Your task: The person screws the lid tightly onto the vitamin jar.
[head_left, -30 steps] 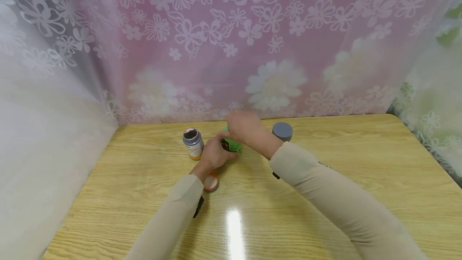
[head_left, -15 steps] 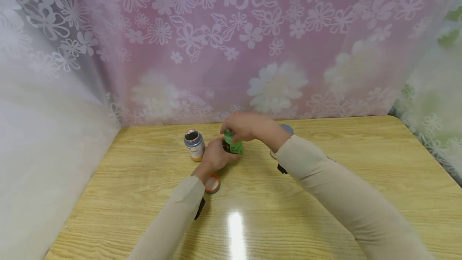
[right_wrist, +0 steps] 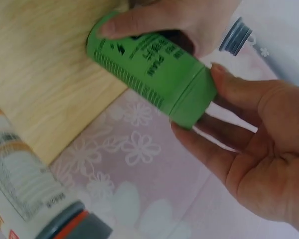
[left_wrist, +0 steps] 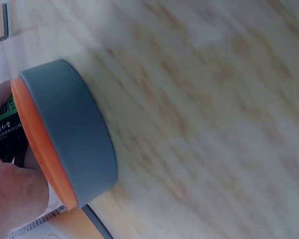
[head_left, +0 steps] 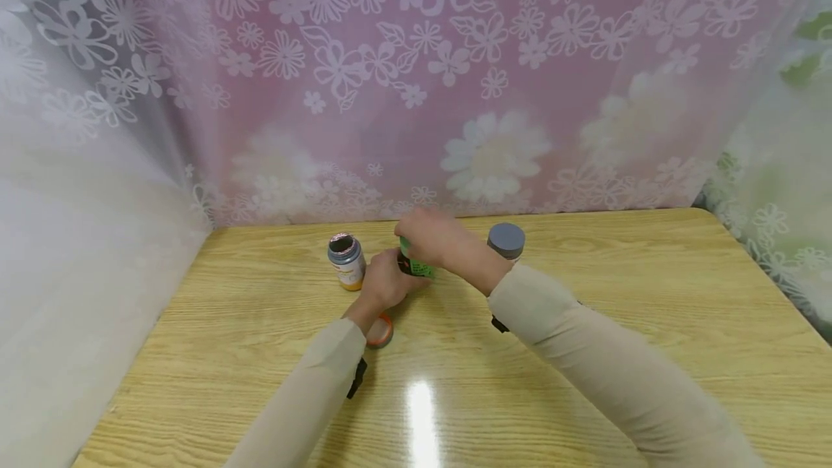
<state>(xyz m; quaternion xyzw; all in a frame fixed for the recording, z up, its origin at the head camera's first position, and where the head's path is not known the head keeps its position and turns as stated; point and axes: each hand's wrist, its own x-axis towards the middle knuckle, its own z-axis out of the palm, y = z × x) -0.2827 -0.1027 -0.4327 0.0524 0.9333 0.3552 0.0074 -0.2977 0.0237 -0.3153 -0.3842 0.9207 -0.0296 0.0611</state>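
Observation:
A green bottle (right_wrist: 134, 74) with printed lettering stands on the table in the head view, between both hands. My left hand (head_left: 385, 282) grips its body low down, thumb along the near side. At the top, the fingers and thumb of my right hand (head_left: 434, 237) pinch the green cap (right_wrist: 195, 98); the cap sits on the bottle. An uncovered jar (head_left: 348, 263) with a grey neck and an orange-and-white label stands just left of my left hand. Under my left wrist, a grey lid (left_wrist: 74, 129) with an orange lining lies lining-side up.
Partly behind my right forearm stands another jar with a grey lid (head_left: 506, 238); its label (right_wrist: 25, 184) shows in the right wrist view. The wooden table (head_left: 260, 367) ends at a floral curtain (head_left: 364, 128) at the back, with more curtain at both sides.
Half a second ago my right hand was turned with its fingers looser, showing more of the cap. It has since rotated back over it. My left hand has kept its hold.

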